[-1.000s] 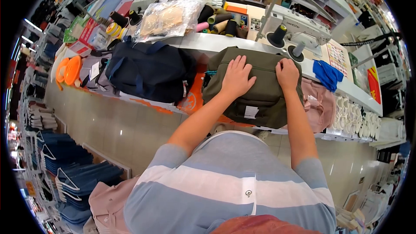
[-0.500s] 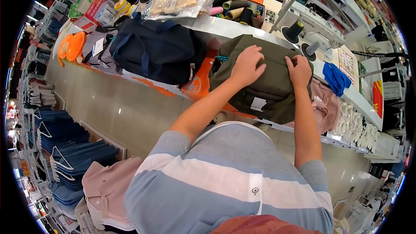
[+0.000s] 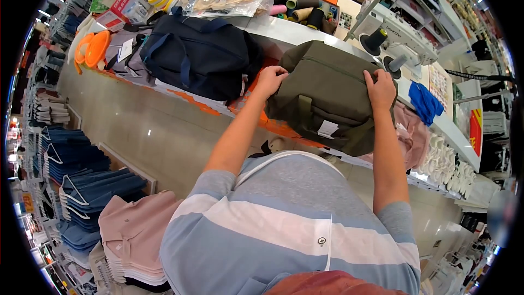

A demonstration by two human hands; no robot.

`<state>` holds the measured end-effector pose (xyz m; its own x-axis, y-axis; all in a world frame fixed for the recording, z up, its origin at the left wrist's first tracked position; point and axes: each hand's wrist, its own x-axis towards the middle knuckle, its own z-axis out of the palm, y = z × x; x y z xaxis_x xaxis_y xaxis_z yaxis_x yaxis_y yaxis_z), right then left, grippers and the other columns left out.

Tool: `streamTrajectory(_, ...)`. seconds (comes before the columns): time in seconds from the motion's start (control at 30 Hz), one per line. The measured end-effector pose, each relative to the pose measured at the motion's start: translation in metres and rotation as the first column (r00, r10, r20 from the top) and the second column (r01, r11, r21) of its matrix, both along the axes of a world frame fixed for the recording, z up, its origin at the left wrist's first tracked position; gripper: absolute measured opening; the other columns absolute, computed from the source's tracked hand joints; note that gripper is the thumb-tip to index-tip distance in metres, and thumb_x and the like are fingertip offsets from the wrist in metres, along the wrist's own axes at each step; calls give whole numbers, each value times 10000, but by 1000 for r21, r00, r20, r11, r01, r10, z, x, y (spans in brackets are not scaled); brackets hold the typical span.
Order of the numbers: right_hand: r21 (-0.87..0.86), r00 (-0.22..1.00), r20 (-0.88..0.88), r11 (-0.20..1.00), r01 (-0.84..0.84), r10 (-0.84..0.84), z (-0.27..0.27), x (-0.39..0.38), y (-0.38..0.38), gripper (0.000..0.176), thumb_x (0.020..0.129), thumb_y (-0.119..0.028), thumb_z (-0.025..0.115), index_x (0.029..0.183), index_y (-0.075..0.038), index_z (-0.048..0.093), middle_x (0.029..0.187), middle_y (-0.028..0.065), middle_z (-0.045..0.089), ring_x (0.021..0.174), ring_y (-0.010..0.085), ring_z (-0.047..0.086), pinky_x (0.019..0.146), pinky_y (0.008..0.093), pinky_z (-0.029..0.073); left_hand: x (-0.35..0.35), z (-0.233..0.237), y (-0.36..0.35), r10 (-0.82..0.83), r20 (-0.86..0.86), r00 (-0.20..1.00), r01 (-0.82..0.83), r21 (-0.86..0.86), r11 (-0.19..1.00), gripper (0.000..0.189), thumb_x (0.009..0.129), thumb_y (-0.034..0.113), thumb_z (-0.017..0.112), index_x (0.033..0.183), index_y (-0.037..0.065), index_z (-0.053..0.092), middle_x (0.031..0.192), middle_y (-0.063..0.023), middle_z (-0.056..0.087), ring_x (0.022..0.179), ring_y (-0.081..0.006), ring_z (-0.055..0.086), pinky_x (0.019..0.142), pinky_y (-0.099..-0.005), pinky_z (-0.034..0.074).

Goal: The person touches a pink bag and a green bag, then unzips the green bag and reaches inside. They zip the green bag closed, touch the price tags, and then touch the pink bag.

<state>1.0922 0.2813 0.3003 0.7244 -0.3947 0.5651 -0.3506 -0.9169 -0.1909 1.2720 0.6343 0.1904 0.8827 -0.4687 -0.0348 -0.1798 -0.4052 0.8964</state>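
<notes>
Olive bag: soft fabric duffel with a front strap and a white tag, propped against the front of the white counter on an orange ledge, lower edge overhanging toward the floor. Gripped at both ends: left hand curled shut on the left end, right hand clamped over the upper right corner, fingers bent onto the top panel. Probably light and floppy, sides sagging between the grips; not fragile, not slippery. Best holds judged to be the two ends as taken, or the strap. Neighbours: navy bag just beside on the left; pink garment touching or nearly touching below right; blue cloth near on the right. Behind, on the counter: thread spools and a sewing machine, both close to the top edge and likely to snag on an upward lift. Open room toward the body, over the aisle floor.
</notes>
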Motion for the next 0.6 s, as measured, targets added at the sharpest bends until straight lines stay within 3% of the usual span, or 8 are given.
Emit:
streamTrajectory(0.13,-9,1000,10,1000,-12,12,2,0,1,392,929,-465,831,951,-96,702,944,95,702,860,360,708,740,469,561,4,14,1,-65,64,996,58,104,993,279,949,251,818,1082,5,818,953,-153,807,847,-271,768,805,-388,592)
streamTrajectory(0.23,-1,1000,20,1000,-16,16,2,0,1,389,924,-460,837,951,-96,703,941,98,702,851,364,707,733,476,561,5,15,2,-121,106,987,101,179,979,270,956,265,801,1062,17,820,962,-167,793,874,-294,761,821,-398,587)
streamTrajectory(0.33,-14,999,29,1000,-19,19,1,-1,2,388,919,-457,844,947,-97,701,935,98,701,845,365,708,731,479,563,4,11,3,-81,265,961,52,113,992,249,967,257,780,1039,22,818,933,-177,769,879,-327,742,817,-414,576)
streamTrajectory(0.4,-22,999,33,999,-23,24,1,0,1,387,916,-455,848,944,-99,700,930,97,701,843,365,708,730,480,563,9,13,6,4,255,967,13,-66,998,219,945,239,764,991,28,802,935,-181,741,898,-380,714,812,-463,557)
streamTrajectory(0.47,-20,999,39,999,-33,34,0,0,0,386,914,-454,851,942,-100,700,926,96,700,843,364,708,729,480,564,17,19,7,27,-32,999,-35,-323,946,208,1040,206,682,966,21,741,836,-46,676,803,-190,661,745,-367,531)
streamTrajectory(0.53,-15,999,27,999,-29,30,2,-1,-1,382,915,-448,850,943,-98,700,927,97,701,844,365,709,736,480,565,19,45,9,-73,-318,945,-119,-545,830,224,1098,229,637,961,68,711,850,32,675,779,-103,604,726,-310,513)
streamTrajectory(0.57,-9,999,26,999,-31,31,2,0,-1,381,916,-447,849,944,-98,700,928,99,701,846,367,709,739,481,565,21,58,12,-77,-375,924,-142,-523,840,200,1147,242,588,1043,115,702,1102,17,755,925,-74,639,851,-258,521)
streamTrajectory(0.6,-4,999,26,999,-34,34,2,0,0,379,918,-446,848,945,-98,700,929,101,702,848,368,709,742,483,565,20,70,10,-100,-363,926,-137,-572,809,205,1151,242,580,1032,116,689,1147,5,755,951,-73,639,872,-260,521)
